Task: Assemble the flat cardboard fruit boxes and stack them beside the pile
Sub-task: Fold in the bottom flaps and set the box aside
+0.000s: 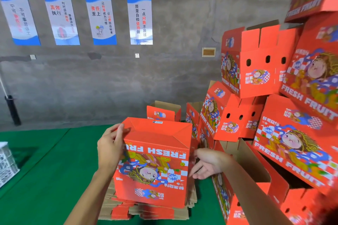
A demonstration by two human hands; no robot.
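Far to the left of our hands we see the corner of a white lattice crate [6, 162] on the green floor covering [45, 160]. Our left hand [109, 149] grips the upper left edge of the assembled box [155, 162], thumb on top, fingers curled against its side. The box stands upside down between our hands, resting on the pile of flat boxes [146, 208] just below them. Our right hand [207, 163] is at the box's right side with fingers spread and relaxed, holding nothing. Right of this hand rises the stack of assembled boxes [274, 97], tilted against each other.
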